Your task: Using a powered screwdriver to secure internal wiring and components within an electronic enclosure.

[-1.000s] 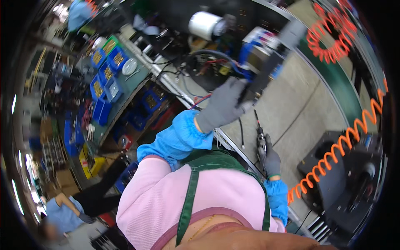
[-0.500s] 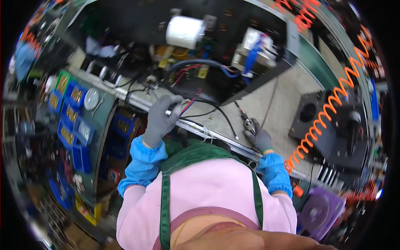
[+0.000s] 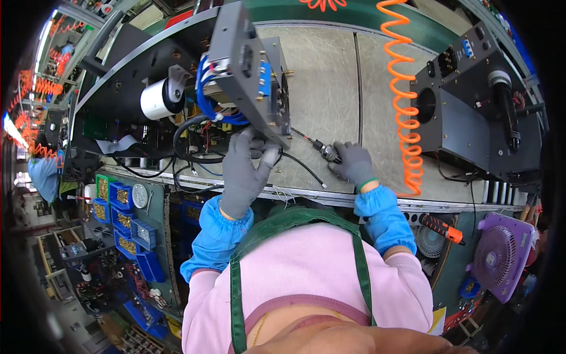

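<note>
My left hand (image 3: 243, 174), in a grey glove, is at the lower edge of an opened dark metal equipment housing (image 3: 239, 44). Its thumb stands apart, and the fingertips are partly hidden against the end panel. On the bench to the right, my right hand (image 3: 354, 165), also gloved, has its fingers closed on a metal cable connector (image 3: 326, 151). A thin dark cable runs from the connector toward the housing. Between the hands lies a black cable (image 3: 303, 165) with a small pale tip. Blue wires (image 3: 207, 103) and a white cylinder (image 3: 158, 100) sit inside the housing.
A second dark housing (image 3: 466, 133) stands at the right, behind a hanging orange coiled hose (image 3: 407, 112). Blue bins (image 3: 124, 221) of small metal parts sit at the left. An orange-and-black tool (image 3: 443, 229) and a purple fan (image 3: 498, 256) are at the lower right.
My left hand has gone from a red and blue wire bundle to the housing's edge. The housing appears farther left and turned; the view has shifted too. My right hand still grips the connector.
</note>
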Motion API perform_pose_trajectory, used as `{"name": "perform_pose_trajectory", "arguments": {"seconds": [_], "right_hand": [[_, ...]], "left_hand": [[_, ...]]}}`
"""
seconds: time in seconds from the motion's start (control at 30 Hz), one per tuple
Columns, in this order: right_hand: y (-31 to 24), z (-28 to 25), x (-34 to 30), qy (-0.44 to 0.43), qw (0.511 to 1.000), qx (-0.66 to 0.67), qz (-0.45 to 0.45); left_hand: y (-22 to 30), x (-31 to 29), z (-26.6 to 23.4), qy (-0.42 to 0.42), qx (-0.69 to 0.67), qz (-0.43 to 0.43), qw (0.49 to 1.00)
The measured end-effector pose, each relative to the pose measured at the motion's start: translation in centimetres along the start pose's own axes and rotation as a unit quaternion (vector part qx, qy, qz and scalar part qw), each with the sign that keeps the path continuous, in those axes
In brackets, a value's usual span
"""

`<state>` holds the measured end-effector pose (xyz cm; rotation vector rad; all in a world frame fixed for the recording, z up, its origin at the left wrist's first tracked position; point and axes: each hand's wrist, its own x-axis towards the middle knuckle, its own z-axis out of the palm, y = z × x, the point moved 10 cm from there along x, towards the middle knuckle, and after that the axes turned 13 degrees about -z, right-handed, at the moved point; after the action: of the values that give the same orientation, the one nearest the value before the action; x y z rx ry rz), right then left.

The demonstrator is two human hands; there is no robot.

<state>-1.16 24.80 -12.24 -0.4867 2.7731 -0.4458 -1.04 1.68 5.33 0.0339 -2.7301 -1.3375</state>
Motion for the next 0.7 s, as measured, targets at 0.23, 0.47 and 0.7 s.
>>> {"name": "perform_pose_trajectory", "arguments": {"seconds": [0.23,0.47,0.7], "right_hand": [[-9.8,-19.5,2.2,0.408,0.831,0.193,-0.325],[-15.5,-19.6,2.3,0.424,0.810,-0.004,-0.404],[-14.3,-17.3,0.4,0.425,0.807,0.050,-0.408]], "left_hand": [[0.6,1.1,1.1,0.030,0.037,-0.014,0.999],[1.8,0.8,1.3,0.063,0.140,0.045,0.987],[0.8,0.9,1.5,0.048,0.142,0.000,0.989]]}}
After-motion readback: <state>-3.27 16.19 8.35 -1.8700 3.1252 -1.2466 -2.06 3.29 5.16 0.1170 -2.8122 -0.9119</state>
